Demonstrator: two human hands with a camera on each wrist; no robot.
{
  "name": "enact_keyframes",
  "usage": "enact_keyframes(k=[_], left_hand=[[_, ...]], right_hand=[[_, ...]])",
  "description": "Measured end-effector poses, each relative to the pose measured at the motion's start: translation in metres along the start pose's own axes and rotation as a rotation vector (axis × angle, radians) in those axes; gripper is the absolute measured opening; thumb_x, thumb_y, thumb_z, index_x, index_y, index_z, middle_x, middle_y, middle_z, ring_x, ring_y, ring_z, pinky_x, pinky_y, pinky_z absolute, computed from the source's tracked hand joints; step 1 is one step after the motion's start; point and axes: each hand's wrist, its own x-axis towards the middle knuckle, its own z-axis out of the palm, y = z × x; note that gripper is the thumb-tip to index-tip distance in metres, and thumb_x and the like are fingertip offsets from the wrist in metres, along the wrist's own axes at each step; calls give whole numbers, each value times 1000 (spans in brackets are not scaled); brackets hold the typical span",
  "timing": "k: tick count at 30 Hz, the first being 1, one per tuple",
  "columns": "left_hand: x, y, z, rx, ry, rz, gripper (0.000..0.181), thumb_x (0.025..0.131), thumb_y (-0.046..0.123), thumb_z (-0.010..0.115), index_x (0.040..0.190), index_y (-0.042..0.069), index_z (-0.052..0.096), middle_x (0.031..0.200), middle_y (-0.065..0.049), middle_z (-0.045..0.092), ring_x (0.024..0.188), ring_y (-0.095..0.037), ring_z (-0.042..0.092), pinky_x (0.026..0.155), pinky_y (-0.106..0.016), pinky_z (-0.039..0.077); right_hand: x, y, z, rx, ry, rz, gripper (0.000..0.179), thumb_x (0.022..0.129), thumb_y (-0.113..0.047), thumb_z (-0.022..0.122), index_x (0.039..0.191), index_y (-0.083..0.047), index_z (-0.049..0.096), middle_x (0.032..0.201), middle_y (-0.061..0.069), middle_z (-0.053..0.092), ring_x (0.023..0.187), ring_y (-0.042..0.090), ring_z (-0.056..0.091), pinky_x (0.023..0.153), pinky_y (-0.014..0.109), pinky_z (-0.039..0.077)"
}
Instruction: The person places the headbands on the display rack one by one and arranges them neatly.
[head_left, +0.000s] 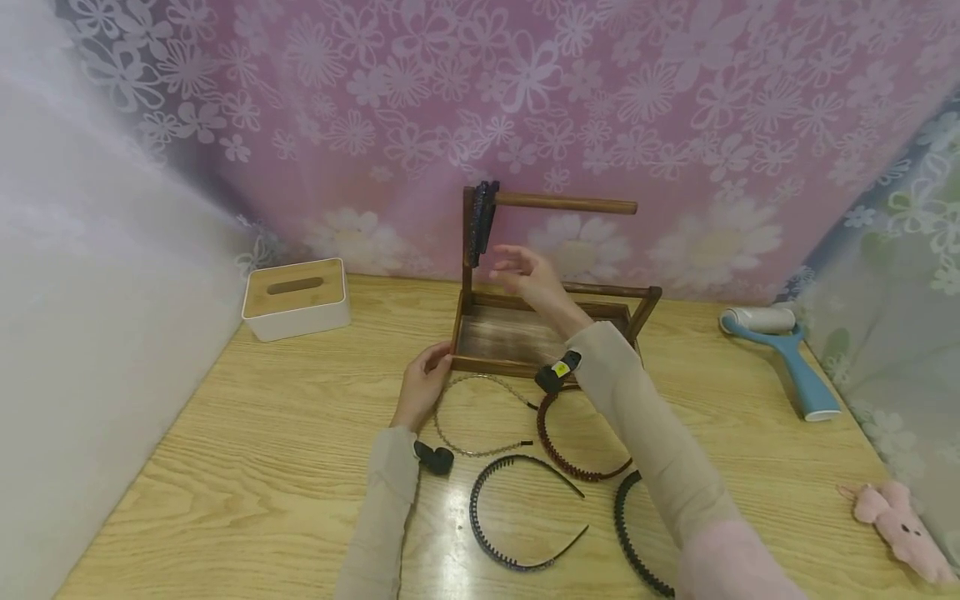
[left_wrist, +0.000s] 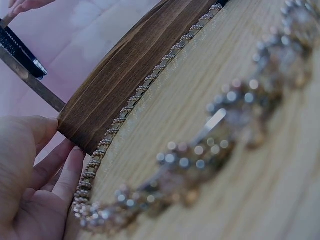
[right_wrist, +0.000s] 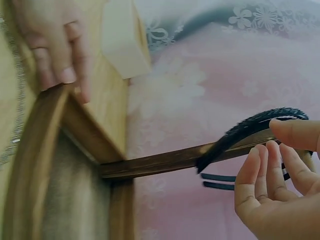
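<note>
White box (head_left: 297,321) at left of frame, on surface (head_left: 225,467). Left hand (head_left: 422,387), centre: fingers pinch wooden rack's (head_left: 495,365) front-left corner, beaded headband (left_wrist: 185,162) just beside. Dark headbands (head_left: 481,223) hang on upper bar (head_left: 566,202), upper centre. Right hand (head_left: 534,282) near them: fingers loosely bent, parted, seemingly gripping nothing.

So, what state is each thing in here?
Wooden rack: standing upright
Dark headbands: hung on rack's upper rod
Left hand: gripping rack's corner
Right hand: fingers loosely bent, gripping nothing
Beaded headband: lying, ends apart
Dark red toothed headband: lying, partly hidden
Slim black toothed headband: lying, ends apart
Thick black headband: lying, partly hidden
Wood-lidded tissue box: lid on, no tissue showing
Lint roller: lying
Pink plush toy: lying
</note>
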Motion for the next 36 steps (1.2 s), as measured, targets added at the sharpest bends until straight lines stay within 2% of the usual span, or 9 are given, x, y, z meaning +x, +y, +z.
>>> enact_keyframes(k=[3, 10, 14, 20, 24, 28, 31, 36], left_hand=[[0, -1, 0, -4, -4, 3, 35, 101, 20, 55, 134, 9, 58, 135, -14, 60, 123, -29, 57, 106, -46, 44], [0, -1, -2, -9, 7, -15, 35, 101, 20, 55, 134, 9, 59, 135, -13, 60, 123, -28, 57, 107, -45, 43], [0, 1, -4, -18, 12, -37, 33, 101, 19, 55, 132, 12, 60, 133, -10, 61, 122, -25, 57, 107, -42, 44], [1, 2, -4, -5, 7, -26, 33, 101, 19, 55, 132, 13, 60, 133, -11, 61, 120, -25, 58, 105, -42, 44], [1, 2, -3, -7, 12, -25, 33, 101, 19, 55, 132, 12, 60, 132, -11, 62, 120, -25, 58, 105, -42, 44], [0, 2, -1, -15, 10, -40, 33, 101, 18, 55, 132, 11, 60, 132, -11, 61, 121, -26, 58, 106, -42, 44], [-1, 2, 0, -20, 9, -44, 33, 101, 18, 55, 132, 11, 60, 133, -11, 61, 122, -26, 57, 107, -43, 44], [0, 2, 1, -14, 13, -38, 33, 100, 18, 56, 132, 11, 60, 133, -11, 61, 122, -25, 57, 107, -42, 44]], right_hand=[[-8, 15, -2, -21, -30, 20, 48, 97, -13, 60, 143, -12, 47, 132, 17, 55, 115, 26, 57, 88, 32, 52], [-37, 50, -3, -11, -124, 94, 45, 99, -10, 56, 143, -6, 46, 136, 25, 50, 124, 37, 52, 103, 54, 44], [-54, 69, -7, -53, -171, 108, 46, 99, -13, 57, 143, -5, 46, 138, 27, 49, 123, 39, 52, 103, 52, 45], [-88, 95, -19, -97, -225, 136, 46, 98, -14, 58, 141, 0, 47, 131, 26, 54, 118, 35, 56, 98, 49, 49], [-109, 107, -30, -114, -242, 121, 42, 98, -13, 59, 136, 3, 50, 124, 27, 56, 108, 31, 59, 89, 41, 53], [-129, 118, -42, -158, -283, 107, 40, 96, -12, 60, 131, 6, 53, 116, 24, 60, 98, 21, 62, 79, 31, 54], [-143, 124, -51, -216, -341, 96, 36, 95, -11, 63, 126, 6, 57, 109, 19, 63, 91, 13, 61, 73, 26, 54], [-164, 121, -60, -340, -470, 14, 31, 93, -11, 66, 120, 3, 61, 103, 15, 65, 85, 6, 58, 73, 22, 50]])
